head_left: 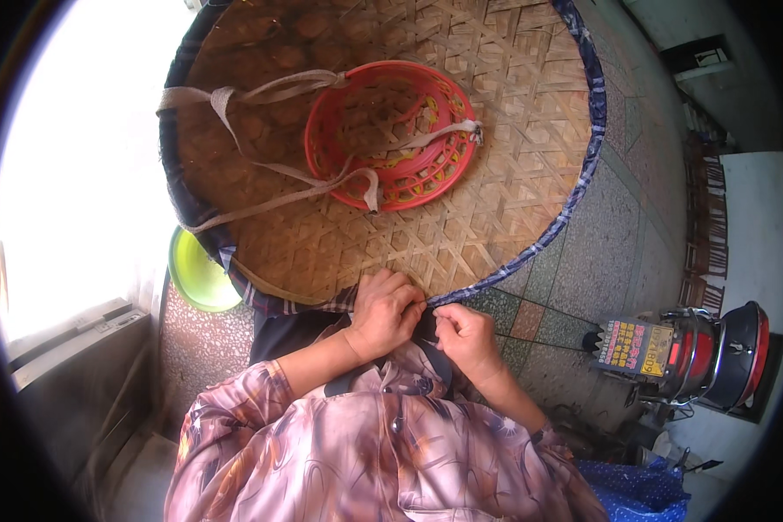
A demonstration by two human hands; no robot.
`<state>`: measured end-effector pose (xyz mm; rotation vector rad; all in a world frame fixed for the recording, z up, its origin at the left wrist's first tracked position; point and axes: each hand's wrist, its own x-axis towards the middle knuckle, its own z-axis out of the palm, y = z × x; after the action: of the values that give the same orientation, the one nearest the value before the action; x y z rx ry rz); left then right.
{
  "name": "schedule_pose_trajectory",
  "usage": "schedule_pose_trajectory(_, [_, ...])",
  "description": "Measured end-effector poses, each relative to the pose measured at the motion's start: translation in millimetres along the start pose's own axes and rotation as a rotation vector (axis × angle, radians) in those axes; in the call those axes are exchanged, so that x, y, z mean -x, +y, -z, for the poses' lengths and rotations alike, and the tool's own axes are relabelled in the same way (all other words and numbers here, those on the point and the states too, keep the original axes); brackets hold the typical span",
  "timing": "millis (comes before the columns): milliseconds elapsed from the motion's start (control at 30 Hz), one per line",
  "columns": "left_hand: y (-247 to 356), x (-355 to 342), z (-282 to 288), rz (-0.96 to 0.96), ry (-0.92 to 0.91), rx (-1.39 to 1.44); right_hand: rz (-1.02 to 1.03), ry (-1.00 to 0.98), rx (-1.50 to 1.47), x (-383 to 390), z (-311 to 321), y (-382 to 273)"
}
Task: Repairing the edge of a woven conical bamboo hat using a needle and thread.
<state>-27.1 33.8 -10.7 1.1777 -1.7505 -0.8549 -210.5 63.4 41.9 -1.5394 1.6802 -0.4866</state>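
A large round woven bamboo tray [513, 148] rests in front of me, its near edge at my lap. Dark blue plaid cloth [585, 174] wraps its rim on the right, and looser plaid cloth [274, 304] hangs at the near left. My left hand [383, 315] pinches the near rim and its cloth edging, knuckles up. Just right of it, my right hand [467, 339] is closed, thumb and finger pressed together at the rim. Whatever it pinches is too small or hidden to name.
Inside the tray lies a red plastic basket [391, 202] with a pale cloth strap [274, 170] trailing left over the rim. A green basin [198, 271] sits on the floor at left. A parked motorbike [696, 352] stands at right, near a blue dotted cloth [639, 487].
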Motion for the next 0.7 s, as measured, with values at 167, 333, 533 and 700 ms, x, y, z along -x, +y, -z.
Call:
schedule_pose_trajectory(167, [-1.5, 1.3, -0.3, -0.013, 0.007, 0.003, 0.057, 0.030, 0.038, -0.5, -4.3, -6.0])
schedule_pose_trajectory(333, [-3.8, 2.4, 0.4, -0.019, -0.004, 0.034, 0.130, 0.050, 0.106, -0.4, -5.8, -10.8])
schedule_pose_trajectory(533, [-5.2, 3.4, 1.7, -0.038, -0.015, 0.044, 0.257, 0.143, 0.215, 2.1, -11.6, -11.7])
schedule_pose_trajectory(700, [-6.1, 3.9, 3.5, -0.058, -0.010, 0.043, 0.311, 0.162, 0.224, -5.3, -11.3, -11.7])
